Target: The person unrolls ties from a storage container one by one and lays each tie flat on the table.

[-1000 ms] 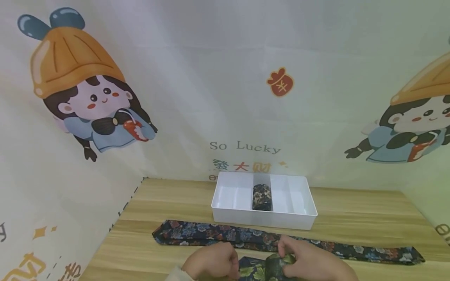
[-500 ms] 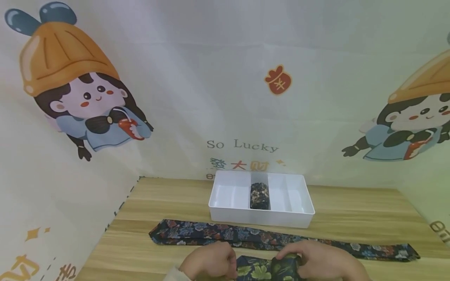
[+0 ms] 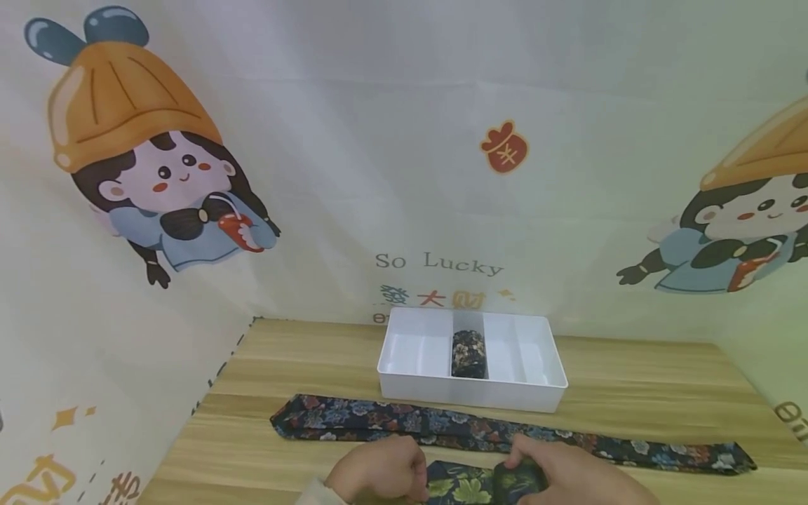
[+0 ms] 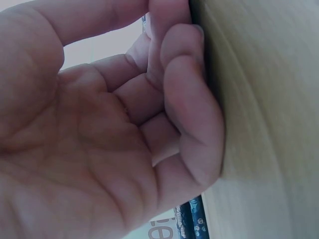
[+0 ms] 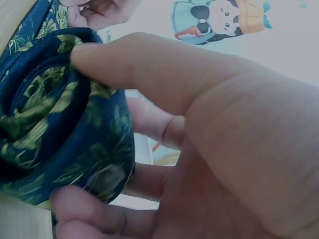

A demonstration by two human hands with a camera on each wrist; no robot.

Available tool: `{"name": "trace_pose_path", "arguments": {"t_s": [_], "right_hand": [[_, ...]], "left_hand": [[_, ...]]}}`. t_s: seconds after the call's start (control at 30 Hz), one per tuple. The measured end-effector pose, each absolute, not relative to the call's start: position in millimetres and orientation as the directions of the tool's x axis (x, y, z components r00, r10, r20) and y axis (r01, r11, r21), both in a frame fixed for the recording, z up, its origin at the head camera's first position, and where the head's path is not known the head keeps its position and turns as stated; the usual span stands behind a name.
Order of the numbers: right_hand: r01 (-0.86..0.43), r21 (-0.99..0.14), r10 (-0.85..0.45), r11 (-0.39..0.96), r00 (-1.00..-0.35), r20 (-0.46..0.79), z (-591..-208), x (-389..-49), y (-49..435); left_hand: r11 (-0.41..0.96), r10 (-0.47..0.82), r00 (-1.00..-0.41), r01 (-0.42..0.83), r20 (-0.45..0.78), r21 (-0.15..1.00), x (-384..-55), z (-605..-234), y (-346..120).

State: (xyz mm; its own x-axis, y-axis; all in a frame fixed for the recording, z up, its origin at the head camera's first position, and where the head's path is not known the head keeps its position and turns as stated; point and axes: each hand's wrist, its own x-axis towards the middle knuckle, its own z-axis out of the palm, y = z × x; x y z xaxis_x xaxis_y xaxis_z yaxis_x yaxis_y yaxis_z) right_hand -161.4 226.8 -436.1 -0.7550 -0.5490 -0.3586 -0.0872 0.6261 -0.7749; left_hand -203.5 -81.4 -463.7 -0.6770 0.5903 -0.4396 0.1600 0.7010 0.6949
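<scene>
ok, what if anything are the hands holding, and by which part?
Right hand grips the leaf-print tie by its rolled-up part. Left hand is at the flat part; whether it pinches it can't be told.

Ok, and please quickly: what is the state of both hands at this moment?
Left hand: closed, apparently pinching the flat end of the green-leaf tie.
Right hand: closed around the rolled part of the same tie.

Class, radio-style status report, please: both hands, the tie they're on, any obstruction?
Right hand grips rolled part of green-leafed tie. Left hand at its flat end, fingers curled. No obstruction seen; second tie lies just beyond.
</scene>
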Motion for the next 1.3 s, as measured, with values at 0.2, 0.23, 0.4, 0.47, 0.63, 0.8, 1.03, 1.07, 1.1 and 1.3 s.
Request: {"name": "trace_pose_path", "arguments": {"t_s": [0.2,0.23,0.4,0.47,0.63,0.8,1.03,1.07,1.1,1.3], "right_hand": [[-0.045,-0.766,-0.529,0.642,-0.749,-0.399,-437.8,-158.7,227.3],[-0.039,-0.765,-0.525,0.643,-0.75,-0.403,-438.3,-158.3,227.5],[-0.032,-0.785,-0.526,0.619,-0.759,-0.384,-440.7,-157.2,226.9],[-0.03,-0.788,-0.522,0.615,-0.764,-0.379,-440.9,-157.4,226.2],[-0.002,-0.759,-0.474,0.652,-0.782,-0.405,-439.7,-159.0,225.4],[0.017,-0.744,-0.437,0.668,-0.801,-0.41,-436.5,-159.0,224.2],[0.037,-0.718,-0.392,0.695,-0.818,-0.422,-431.7,-158.0,231.0],[0.041,-0.731,-0.407,0.681,-0.809,-0.424,-431.2,-158.4,233.0],[0.037,-0.751,-0.433,0.66,-0.798,-0.42,-431.0,-158.8,235.0],[-0.021,-0.834,-0.561,0.551,-0.749,-0.352,-431.5,-159.5,243.0]], "left_hand": [[0.713,0.592,-0.656,0.157,-0.468,0.683,-205.8,-467.8,-81.9],[0.712,0.592,-0.656,0.153,-0.468,0.685,-205.2,-467.5,-81.7],[0.704,0.585,-0.675,0.148,-0.45,0.695,-200.8,-464.4,-79.6],[0.702,0.586,-0.678,0.152,-0.443,0.695,-200.3,-464.6,-79.1],[0.688,0.592,-0.68,0.145,-0.434,0.711,-200.6,-464.4,-79.5],[0.677,0.619,-0.654,0.164,-0.435,0.717,-206.8,-471.1,-83.4],[0.683,0.626,-0.63,0.161,-0.458,0.712,-210.1,-470.0,-84.5],[0.683,0.624,-0.634,0.159,-0.457,0.713,-209.3,-468.6,-84.2],[0.678,0.619,-0.64,0.144,-0.454,0.721,-207.5,-466.2,-83.3],[0.679,0.611,-0.656,0.146,-0.443,0.719,-203.7,-462.2,-82.6]]}}
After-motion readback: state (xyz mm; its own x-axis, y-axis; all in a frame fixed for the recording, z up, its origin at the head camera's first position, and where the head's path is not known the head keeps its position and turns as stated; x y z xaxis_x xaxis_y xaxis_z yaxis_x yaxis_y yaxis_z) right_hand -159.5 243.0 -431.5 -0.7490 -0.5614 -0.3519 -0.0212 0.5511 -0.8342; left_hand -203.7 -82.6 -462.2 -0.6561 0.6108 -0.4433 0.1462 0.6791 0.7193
